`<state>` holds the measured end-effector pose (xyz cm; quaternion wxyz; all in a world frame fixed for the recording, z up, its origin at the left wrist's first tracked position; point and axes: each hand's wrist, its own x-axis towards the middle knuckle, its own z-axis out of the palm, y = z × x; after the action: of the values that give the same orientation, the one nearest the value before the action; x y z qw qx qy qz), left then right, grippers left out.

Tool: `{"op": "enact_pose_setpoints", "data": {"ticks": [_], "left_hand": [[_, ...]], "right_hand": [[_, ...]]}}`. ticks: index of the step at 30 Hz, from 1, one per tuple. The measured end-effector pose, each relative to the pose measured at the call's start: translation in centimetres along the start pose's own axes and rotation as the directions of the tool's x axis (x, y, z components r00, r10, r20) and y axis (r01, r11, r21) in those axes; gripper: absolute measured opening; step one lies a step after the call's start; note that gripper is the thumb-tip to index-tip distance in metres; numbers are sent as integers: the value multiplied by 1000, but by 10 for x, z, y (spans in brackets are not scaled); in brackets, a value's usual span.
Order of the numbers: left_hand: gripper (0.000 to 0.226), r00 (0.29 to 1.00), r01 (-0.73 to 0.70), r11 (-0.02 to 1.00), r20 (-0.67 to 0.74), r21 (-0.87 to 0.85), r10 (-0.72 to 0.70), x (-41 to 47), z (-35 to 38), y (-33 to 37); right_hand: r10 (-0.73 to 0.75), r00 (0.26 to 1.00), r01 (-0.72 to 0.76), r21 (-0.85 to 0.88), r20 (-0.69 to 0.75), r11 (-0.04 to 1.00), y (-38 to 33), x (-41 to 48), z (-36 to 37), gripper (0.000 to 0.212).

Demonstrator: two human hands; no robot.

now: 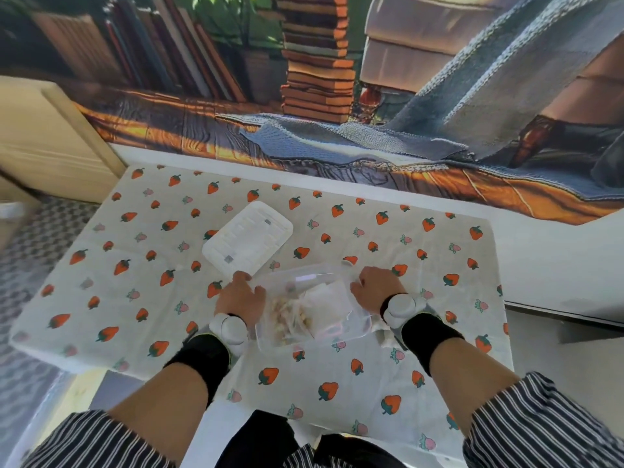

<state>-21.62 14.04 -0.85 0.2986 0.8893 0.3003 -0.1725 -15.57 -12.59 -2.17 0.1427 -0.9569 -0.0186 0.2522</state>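
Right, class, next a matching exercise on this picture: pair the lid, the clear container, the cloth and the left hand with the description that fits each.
Things:
1. lid
2. clear container
3. cloth
4. left hand

Descriptions:
A. printed with strawberries
B. has bags inside
C. white, lying flat on the table, off the box
D. at the box's left side

Pairs: 1-C, 2-B, 3-A, 4-D

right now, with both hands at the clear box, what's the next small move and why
Probably the left hand reaches forward to pick up the white lid. The clear container stands open with bags inside, the lid lies on the strawberry cloth just beyond that hand's fingertips, and the right hand grips the container's right rim, steadying it.
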Motion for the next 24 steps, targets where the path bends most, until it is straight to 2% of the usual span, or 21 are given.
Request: {"op": "enact_pose_setpoints", "data": {"ticks": [4,9,11,13,14,16,18,19,21,22,24], "left_hand": [[29,985,-151,988,-89,-18,148,8,-6,8],[25,953,-293,952,-58,82,299,23,-13,20],[21,913,-390,913,-74,121,400,25,-9,25],[19,878,-474,876,-25,87,478,28,-1,30],[20,867,-498,865,-1,63,499,26,2,33],[23,854,-519,854,39,35,518,26,6,36],[24,847,-530,847,58,34,528,30,10,38],[25,841,-539,842,73,36,535,32,11,38],[27,818,-571,820,120,45,563,33,12,39],[28,801,-592,804,147,59,580,34,12,39],[29,782,-616,784,180,78,597,36,11,37]], "right_hand": [[104,991,-101,42,-79,994,-1,-2,6,27],[157,980,-149,75,-123,986,-7,-2,4,27],[148,948,-124,101,-281,987,-16,-7,5,32],[76,895,-36,98,-439,995,-29,-10,7,26],[26,909,9,81,-416,997,-36,-12,7,27],[-54,985,63,48,-166,997,-54,-12,16,40],[-85,989,80,48,120,996,-73,-13,29,47],[-80,977,73,43,196,996,-83,-14,36,48],[-87,965,89,2,249,996,-91,-13,49,37],[-70,970,80,-33,235,996,-93,-11,53,29],[57,989,-47,-80,133,996,-92,-7,52,26]]}}
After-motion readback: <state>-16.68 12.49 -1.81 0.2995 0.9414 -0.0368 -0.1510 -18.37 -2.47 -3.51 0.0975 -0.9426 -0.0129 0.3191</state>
